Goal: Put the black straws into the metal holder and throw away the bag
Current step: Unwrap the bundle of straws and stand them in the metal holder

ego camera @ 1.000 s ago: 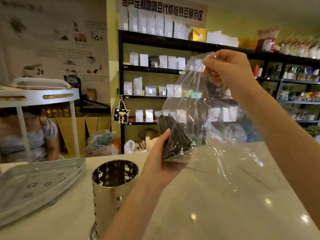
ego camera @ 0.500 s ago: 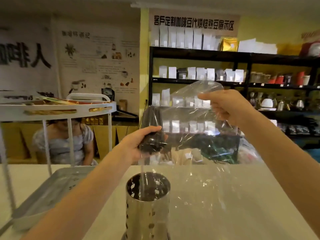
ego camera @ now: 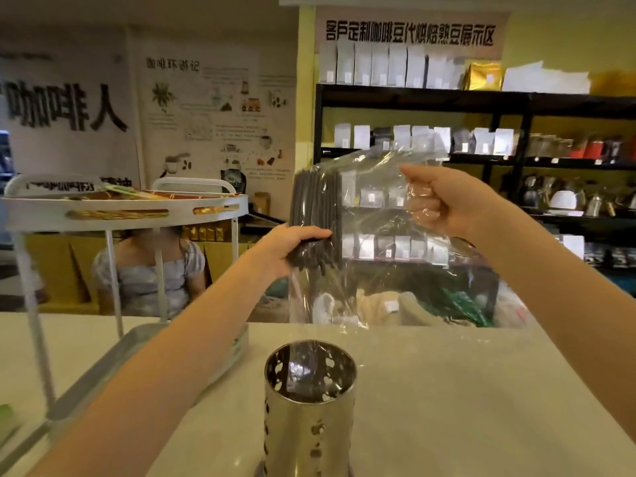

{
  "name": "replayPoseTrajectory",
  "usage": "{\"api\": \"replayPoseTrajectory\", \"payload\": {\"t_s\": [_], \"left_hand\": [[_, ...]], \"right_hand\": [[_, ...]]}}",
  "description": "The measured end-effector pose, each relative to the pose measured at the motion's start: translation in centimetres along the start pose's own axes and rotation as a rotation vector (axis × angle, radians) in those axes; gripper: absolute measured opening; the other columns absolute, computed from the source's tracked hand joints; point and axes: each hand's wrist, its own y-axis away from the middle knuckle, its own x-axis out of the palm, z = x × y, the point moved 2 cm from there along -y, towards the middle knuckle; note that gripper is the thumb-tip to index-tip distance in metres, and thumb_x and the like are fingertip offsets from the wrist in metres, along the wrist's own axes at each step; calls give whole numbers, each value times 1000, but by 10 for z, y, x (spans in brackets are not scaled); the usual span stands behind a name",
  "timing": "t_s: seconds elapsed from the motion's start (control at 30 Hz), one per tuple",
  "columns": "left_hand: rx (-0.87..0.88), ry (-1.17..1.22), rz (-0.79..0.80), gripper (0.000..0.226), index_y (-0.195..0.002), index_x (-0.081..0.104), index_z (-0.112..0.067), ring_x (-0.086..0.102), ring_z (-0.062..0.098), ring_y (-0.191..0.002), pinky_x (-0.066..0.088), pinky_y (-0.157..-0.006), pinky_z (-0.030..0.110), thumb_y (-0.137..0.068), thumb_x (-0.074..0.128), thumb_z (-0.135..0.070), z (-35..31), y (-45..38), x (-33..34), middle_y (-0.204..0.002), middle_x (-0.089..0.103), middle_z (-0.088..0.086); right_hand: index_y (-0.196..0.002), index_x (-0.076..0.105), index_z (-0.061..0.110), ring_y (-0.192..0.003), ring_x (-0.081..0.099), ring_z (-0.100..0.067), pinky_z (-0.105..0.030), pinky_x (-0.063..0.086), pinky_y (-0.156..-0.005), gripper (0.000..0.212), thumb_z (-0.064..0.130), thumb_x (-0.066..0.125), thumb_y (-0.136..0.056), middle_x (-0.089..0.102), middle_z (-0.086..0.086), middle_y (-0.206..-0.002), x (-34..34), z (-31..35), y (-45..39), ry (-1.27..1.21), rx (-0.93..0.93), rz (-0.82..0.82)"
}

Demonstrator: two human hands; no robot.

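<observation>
Black straws [ego camera: 315,215] stand upright in a tight bundle inside a clear plastic bag [ego camera: 382,235], held in the air above the perforated metal holder [ego camera: 309,407]. The left hand [ego camera: 285,251] is closed around the bundle's lower part through the plastic. The right hand [ego camera: 444,201], to the right at about the same height, is fisted on the bag's crinkled film. The bag's lower end hangs down into the holder's mouth. The holder stands on the pale counter [ego camera: 464,390], with a white two-tier rack [ego camera: 124,215] at the left.
</observation>
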Motion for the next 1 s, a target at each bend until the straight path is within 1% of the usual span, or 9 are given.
{"api": "replayPoseTrajectory", "payload": {"t_s": [0.1,0.27,0.37,0.5,0.67,0.8,0.83,0.9,1.0], "left_hand": [[71,12,-4,10,-85,59,-5,69,19,-58,59,-56,34,-76,65,-4,-8,-6,-1,-67,71,9],[145,-29,-18,43,-113,49,-7,67,26,-80,60,-61,36,-74,67,-3,-11,-9,1,-91,65,12],[201,-74,-57,42,-107,51,-11,66,24,-80,59,-63,34,-71,70,-2,-10,-7,1,-92,65,10],[220,-139,-98,45,-104,51,-16,66,24,-86,56,-77,40,-68,73,-3,-3,1,-2,-95,64,8],[244,-138,-147,51,-108,46,-19,63,17,-80,52,-61,29,-68,73,-3,5,16,-7,-92,61,2],[244,-106,-189,57,-115,44,-19,63,17,-84,54,-66,32,-68,74,-4,7,27,-12,-97,60,1],[253,-97,-196,60,-117,44,-19,63,19,-87,55,-71,35,-67,74,-4,7,29,-13,-100,60,3],[287,-85,-208,63,-118,45,-19,63,20,-90,55,-76,37,-66,75,-4,7,33,-14,-104,61,4],[332,-118,-215,62,-117,45,-21,62,19,-94,53,-84,39,-66,76,-6,9,40,-13,-105,60,2]], "right_hand": [[-76,53,14,-31,27,-3,-12,23,-27,16,21,54,-89,37,9,-37,-5,0,-2,-17,-17,-40],[-72,50,15,-32,23,-4,-14,22,-26,20,22,55,-89,24,4,-53,-5,-9,-1,-67,-40,-83],[-70,50,15,-34,25,-4,-13,24,-28,21,23,57,-88,33,5,-47,-2,-17,9,-103,-60,-112],[-68,46,17,-32,27,-4,-14,22,-26,24,27,57,-87,37,9,-33,-2,-32,20,-149,-39,-143],[-61,45,19,-29,24,-5,-15,19,-28,31,31,60,-85,32,9,-33,-3,-46,22,-102,-3,-179],[-76,59,19,-33,19,-5,-15,13,-31,19,33,70,-71,31,9,-43,-1,-47,27,-13,-9,-40],[-83,63,18,-35,21,-5,-15,15,-31,30,35,74,-62,36,7,-49,-1,-48,28,60,2,9],[-94,68,12,-41,33,-7,-14,24,-32,48,37,76,-53,49,1,-65,1,-51,30,215,14,95],[-97,69,4,-68,52,-23,-19,42,-45,45,31,73,-62,62,-13,-83,5,-59,34,328,37,194]]}}
